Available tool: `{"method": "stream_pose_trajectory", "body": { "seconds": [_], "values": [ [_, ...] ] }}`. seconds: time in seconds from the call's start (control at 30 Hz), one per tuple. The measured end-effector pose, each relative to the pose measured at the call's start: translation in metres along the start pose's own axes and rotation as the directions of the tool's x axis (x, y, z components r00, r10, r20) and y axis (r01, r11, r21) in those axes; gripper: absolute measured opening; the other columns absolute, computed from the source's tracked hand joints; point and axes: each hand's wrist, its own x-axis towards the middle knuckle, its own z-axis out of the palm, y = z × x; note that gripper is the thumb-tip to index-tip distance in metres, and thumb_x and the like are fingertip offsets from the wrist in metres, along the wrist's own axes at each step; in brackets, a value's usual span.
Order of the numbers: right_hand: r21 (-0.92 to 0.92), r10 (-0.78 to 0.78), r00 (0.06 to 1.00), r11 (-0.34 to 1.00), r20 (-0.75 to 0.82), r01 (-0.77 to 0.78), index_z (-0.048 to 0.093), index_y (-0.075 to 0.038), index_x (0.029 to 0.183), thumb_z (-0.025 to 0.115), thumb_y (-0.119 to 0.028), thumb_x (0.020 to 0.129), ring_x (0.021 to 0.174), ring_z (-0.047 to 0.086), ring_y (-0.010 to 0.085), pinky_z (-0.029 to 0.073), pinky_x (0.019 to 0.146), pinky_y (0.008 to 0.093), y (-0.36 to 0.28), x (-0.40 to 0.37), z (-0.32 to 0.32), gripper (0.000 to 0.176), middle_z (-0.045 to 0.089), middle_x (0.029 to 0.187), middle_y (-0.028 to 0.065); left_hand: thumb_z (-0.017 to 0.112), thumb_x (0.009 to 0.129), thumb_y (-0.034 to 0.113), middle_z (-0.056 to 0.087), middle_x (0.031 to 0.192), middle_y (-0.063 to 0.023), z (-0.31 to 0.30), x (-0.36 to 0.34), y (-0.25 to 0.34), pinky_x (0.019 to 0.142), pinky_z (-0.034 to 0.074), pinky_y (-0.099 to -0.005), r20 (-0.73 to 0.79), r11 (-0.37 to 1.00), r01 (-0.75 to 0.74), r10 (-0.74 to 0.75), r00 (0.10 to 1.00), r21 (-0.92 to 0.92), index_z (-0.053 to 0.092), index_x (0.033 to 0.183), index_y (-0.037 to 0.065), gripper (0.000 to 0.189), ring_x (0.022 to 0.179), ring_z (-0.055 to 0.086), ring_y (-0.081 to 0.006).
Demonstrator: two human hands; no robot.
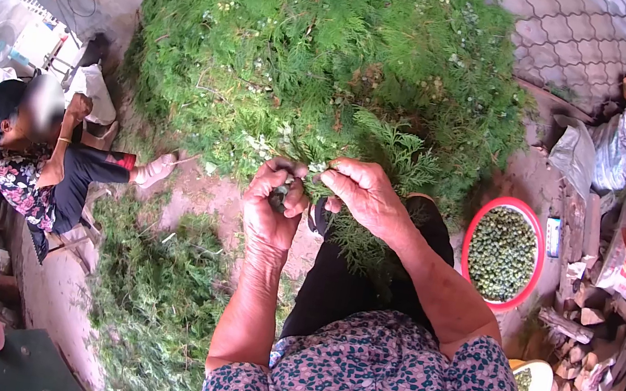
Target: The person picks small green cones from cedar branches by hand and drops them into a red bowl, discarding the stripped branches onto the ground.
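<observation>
My left hand [276, 202] is closed, its fingers curled over small grey-green seed cones that show partly in the palm. Just right of it, my right hand [367, 196] pinches at a leafy evergreen sprig [364, 250] whose flat fronds hang over my lap. The fingertips of both hands are close together, and the exact pinch point is partly hidden. Beyond them rises a large heap of cut evergreen branches [304, 53], dotted with pale cones. To my right stands a red-rimmed basin [468, 259] filled with round green cones.
A second pile of branches [164, 295] lies at lower left. At left, another person [30, 181] sits on a low seat, one hand raised. Stacked firewood [579, 364], plastic bags [610, 154] and a pale bowl [540, 388] line the right side.
</observation>
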Motion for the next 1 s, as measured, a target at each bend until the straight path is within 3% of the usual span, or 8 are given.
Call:
{"method": "stream_pose_trajectory", "body": {
  "seconds": [0.13,0.23,0.33,0.47,0.57,0.8,0.9,1.0],
  "values": [
    [-0.047,0.024,1.0,0.999,-0.012,-0.024,0.052,0.004,0.084,0.051,-0.017,0.091,0.056,0.049,0.0055,0.044,0.049,0.0216,-0.006,0.001,0.003,0.022,0.047,0.066,0.0001,0.056,0.08,0.007,0.057,0.078,-0.0094,0.01,-0.001,0.004,0.039,0.031,-0.0201,-0.001,0.998,0.005,-0.005,1.0,0.067,0.054,0.092,-0.002,0.015,0.045,0.039,-0.0084],
    [-0.088,0.037,0.999,0.995,0.0,-0.037,0.051,0.002,0.084,0.051,-0.018,0.09,0.054,0.047,0.0053,0.044,0.047,0.0219,-0.006,0.001,0.001,0.021,0.045,0.063,-0.0005,0.066,0.077,0.002,0.055,0.062,0.001,0.016,-0.004,0.001,0.039,0.027,-0.0176,-0.061,0.884,-0.066,0.106,0.992,0.464,0.063,0.092,0.0,0.016,0.043,0.036,-0.0034],
    [-0.197,-0.018,0.999,0.98,0.027,0.023,0.052,0.002,0.086,0.052,-0.02,0.09,0.055,0.044,0.0051,0.041,0.048,0.0219,0.001,0.003,-0.001,0.022,0.044,0.064,-0.001,0.066,0.076,0.003,0.054,0.062,0.0023,0.016,-0.005,-0.002,0.039,0.026,-0.0173,-0.039,0.784,-0.096,0.151,0.988,0.613,0.064,0.091,0.001,0.015,0.044,0.036,-0.0029],
    [-0.381,-0.137,0.99,0.914,0.032,0.139,0.051,0.002,0.08,0.055,-0.019,0.087,0.054,0.039,0.0073,0.035,0.048,0.0258,-0.005,0.001,0.001,0.022,0.039,0.058,0.0004,0.066,0.077,0.003,0.054,0.063,0.0011,0.016,-0.007,-0.002,0.039,0.025,-0.0176,-0.065,0.867,-0.055,0.101,0.993,0.496,0.063,0.087,0.001,0.011,0.045,0.036,-0.0038],
    [-0.309,-0.051,0.999,0.95,0.015,0.053,0.05,0.001,0.076,0.055,-0.018,0.086,0.054,0.036,0.0084,0.032,0.049,0.0276,-0.005,0.002,0.001,0.023,0.038,0.057,0.0018,0.063,0.079,0.006,0.054,0.068,-0.0004,0.011,-0.006,-0.002,0.039,0.026,-0.0181,-0.158,0.953,0.066,-0.019,0.987,0.296,0.06,0.088,0.001,0.01,0.045,0.036,-0.0054],
    [-0.352,-0.092,0.995,0.931,0.035,0.098,0.049,0.001,0.075,0.055,-0.018,0.086,0.054,0.037,0.0084,0.033,0.049,0.0287,-0.004,0.001,0.002,0.023,0.04,0.055,0.0038,0.052,0.08,0.011,0.057,0.08,-0.0074,0.013,-0.003,0.003,0.041,0.03,-0.018,-0.08,0.944,-0.025,0.054,0.995,0.329,0.056,0.092,-0.001,0.018,0.05,0.042,-0.0077],
    [-0.439,-0.081,0.996,0.894,0.031,0.087,0.05,0.001,0.076,0.055,-0.018,0.085,0.052,0.039,0.0115,0.035,0.049,0.0299,-0.005,0.002,0.004,0.022,0.041,0.054,0.0068,0.06,0.079,0.007,0.056,0.073,-0.002,0.022,-0.009,-0.001,0.042,0.027,-0.0167,-0.138,0.9,0.002,0.064,0.988,0.436,0.059,0.088,0.001,0.011,0.049,0.039,-0.0047],
    [-0.49,-0.214,0.976,0.847,0.036,0.204,0.05,0.001,0.077,0.055,-0.018,0.086,0.05,0.042,0.016,0.036,0.049,0.0318,0.005,0.002,0.004,0.022,0.044,0.057,0.0102,0.067,0.077,0.003,0.053,0.064,0.0042,0.019,-0.009,-0.005,0.042,0.024,-0.0164,-0.137,0.842,0.004,0.083,0.987,0.539,0.061,0.085,0.003,0.01,0.047,0.035,-0.0019]
  ]
}}
